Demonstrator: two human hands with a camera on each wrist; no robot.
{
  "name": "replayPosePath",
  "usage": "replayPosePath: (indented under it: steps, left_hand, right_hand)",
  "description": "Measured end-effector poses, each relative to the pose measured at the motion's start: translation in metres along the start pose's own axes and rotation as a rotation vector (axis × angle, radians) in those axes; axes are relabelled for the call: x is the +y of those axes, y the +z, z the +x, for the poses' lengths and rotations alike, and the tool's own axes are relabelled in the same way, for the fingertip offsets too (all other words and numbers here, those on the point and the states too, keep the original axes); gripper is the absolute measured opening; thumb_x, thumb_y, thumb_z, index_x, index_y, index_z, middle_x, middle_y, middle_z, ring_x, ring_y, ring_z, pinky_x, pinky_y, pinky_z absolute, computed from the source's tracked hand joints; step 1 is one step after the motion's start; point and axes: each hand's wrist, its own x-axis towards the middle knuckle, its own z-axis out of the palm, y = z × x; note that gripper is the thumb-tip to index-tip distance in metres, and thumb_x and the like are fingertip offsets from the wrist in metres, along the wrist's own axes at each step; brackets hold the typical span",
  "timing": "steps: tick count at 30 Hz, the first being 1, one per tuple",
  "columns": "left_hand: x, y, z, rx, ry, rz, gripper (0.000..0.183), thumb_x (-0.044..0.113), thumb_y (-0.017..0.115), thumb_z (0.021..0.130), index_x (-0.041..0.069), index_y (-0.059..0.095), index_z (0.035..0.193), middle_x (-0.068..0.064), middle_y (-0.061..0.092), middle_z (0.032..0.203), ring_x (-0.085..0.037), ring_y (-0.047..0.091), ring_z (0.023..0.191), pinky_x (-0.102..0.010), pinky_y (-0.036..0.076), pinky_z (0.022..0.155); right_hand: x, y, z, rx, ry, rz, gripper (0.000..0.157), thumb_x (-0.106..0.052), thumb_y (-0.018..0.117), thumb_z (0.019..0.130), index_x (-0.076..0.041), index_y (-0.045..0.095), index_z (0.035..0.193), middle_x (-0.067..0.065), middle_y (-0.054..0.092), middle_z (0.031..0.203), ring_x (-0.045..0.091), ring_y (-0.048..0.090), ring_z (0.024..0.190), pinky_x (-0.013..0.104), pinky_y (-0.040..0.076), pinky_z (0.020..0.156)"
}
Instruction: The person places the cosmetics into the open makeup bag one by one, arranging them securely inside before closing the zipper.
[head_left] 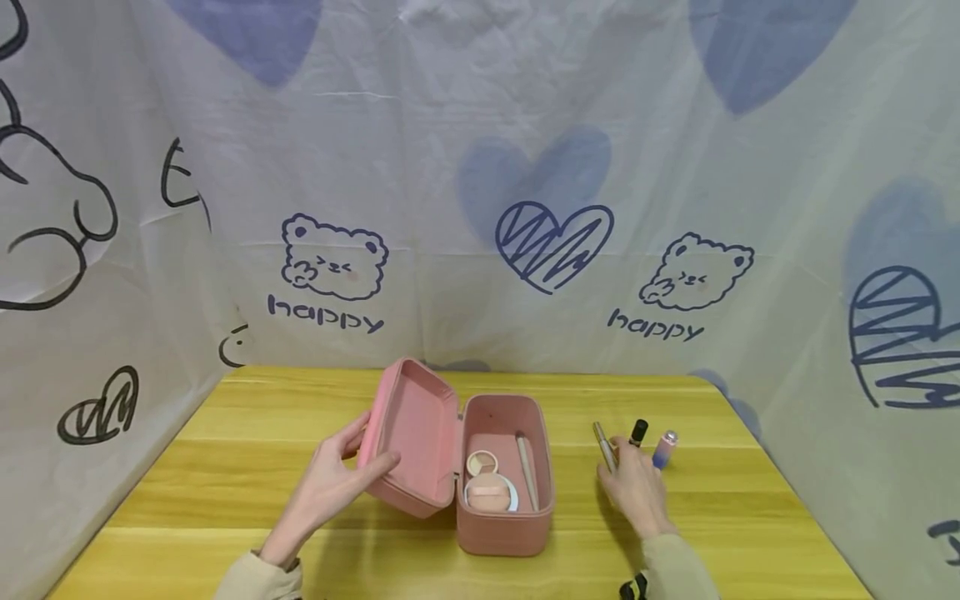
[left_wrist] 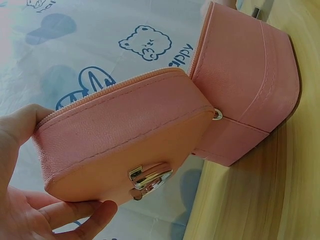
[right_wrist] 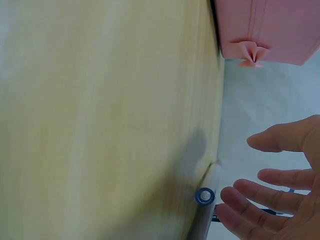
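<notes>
Backdrop: a white cloth [head_left: 435,100] with blue hearts and bear drawings hangs behind a yellow wood-grain table [head_left: 202,475]; 12 o'clock points toward it.
Case body: the pink cosmetic case [head_left: 502,535] sits near the table's middle, open upward, its long axis running 12 to 6 o'clock.
Lid: the hinged lid [head_left: 422,433] is swung out on the case's 9 o'clock side and raised at a tilt, its hollow facing up and toward 3 o'clock; a gold-toned handle [left_wrist: 152,178] is on its outer face.
Left hand: the left hand [head_left: 330,475] grips the lid's outer edge, thumb over the rim, fingers beneath.
Inside: a slim brush [head_left: 528,475] points between 11 and 12 o'clock along the 3 o'clock wall; a round palette [head_left: 482,462] and a powder puff [head_left: 488,492] lie toward 9 and 7 o'clock.
Right hand: the right hand [head_left: 636,492], well apart from the left, reaches in at the case's 3 o'clock, thumb and fingers parted; contact cannot be told.
Cosmetics: by its fingertips, a gold-toned tube [head_left: 602,442] points to 11 o'clock and a black-ended tube [head_left: 638,431] to 1; just beyond, a pink-and-blue bottle [head_left: 664,450] has its silvery end toward 1.
</notes>
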Motion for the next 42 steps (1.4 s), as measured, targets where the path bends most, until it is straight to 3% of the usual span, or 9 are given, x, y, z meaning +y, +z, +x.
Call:
replayPosePath:
  steps: [4,12,20,23,30,38,42]
  left_hand:
    - [0.0,-0.001,0.001,-0.006,-0.003,-0.004,0.082,0.028,0.072,0.091,-0.003,0.031,0.155,-0.023,0.061,0.138,-0.031,0.067,0.119,-0.025,0.051,0.091]
    - [0.0,-0.001,0.0,-0.003,0.001,0.004,0.082,0.028,0.072,0.091,-0.003,0.031,0.155,-0.022,0.062,0.138,-0.031,0.064,0.122,-0.038,0.05,0.099]
    - [-0.001,-0.001,0.0,-0.004,-0.001,0.003,0.081,0.029,0.071,0.092,-0.003,0.031,0.155,-0.022,0.062,0.138,-0.032,0.063,0.124,-0.045,0.049,0.103]
    - [-0.001,-0.001,-0.001,-0.004,0.0,0.004,0.082,0.029,0.071,0.092,-0.002,0.031,0.155,-0.022,0.062,0.139,-0.033,0.062,0.125,-0.046,0.049,0.105]
    - [0.0,-0.001,-0.001,-0.012,0.001,-0.001,0.081,0.029,0.071,0.092,-0.003,0.031,0.156,-0.022,0.061,0.139,-0.031,0.064,0.123,-0.039,0.05,0.1]
    - [-0.001,-0.001,-0.001,-0.005,0.0,0.005,0.081,0.029,0.071,0.092,-0.002,0.031,0.156,-0.022,0.06,0.14,-0.034,0.063,0.125,-0.047,0.05,0.104]
    - [-0.001,-0.001,-0.001,-0.008,0.004,0.006,0.081,0.029,0.071,0.092,-0.002,0.031,0.156,-0.023,0.06,0.14,-0.034,0.062,0.125,-0.047,0.051,0.103]
  right_hand:
    - [0.0,0.003,0.002,-0.025,0.013,-0.015,0.043,-0.008,0.069,0.087,0.007,0.061,0.127,0.025,0.071,0.106,0.03,0.067,0.078,0.044,0.052,0.061]
    - [-0.003,0.004,0.004,-0.058,-0.023,-0.042,0.04,0.001,0.067,0.085,0.007,0.065,0.125,0.031,0.068,0.115,0.032,0.066,0.084,0.042,0.053,0.06]
    - [-0.003,0.004,0.006,-0.045,-0.053,-0.077,0.021,0.006,0.065,0.082,0.005,0.075,0.101,0.028,0.072,0.099,0.042,0.068,0.086,0.052,0.056,0.069]
    - [-0.004,0.005,0.007,-0.048,-0.058,-0.089,0.02,0.006,0.064,0.082,0.007,0.075,0.099,0.028,0.072,0.1,0.046,0.069,0.087,0.054,0.057,0.072]
    - [-0.005,0.006,0.011,-0.048,-0.082,-0.118,0.013,0.008,0.066,0.079,0.002,0.076,0.085,0.021,0.071,0.086,0.04,0.068,0.079,0.052,0.055,0.068]
    - [-0.011,0.007,0.015,-0.123,-0.037,-0.123,0.021,0.008,0.063,0.08,0.0,0.077,0.093,0.024,0.074,0.097,0.045,0.069,0.084,0.054,0.057,0.075]
    - [-0.012,0.008,0.014,-0.122,-0.043,-0.132,0.017,0.007,0.066,0.079,-0.004,0.077,0.083,0.021,0.074,0.091,0.042,0.069,0.079,0.053,0.057,0.071]
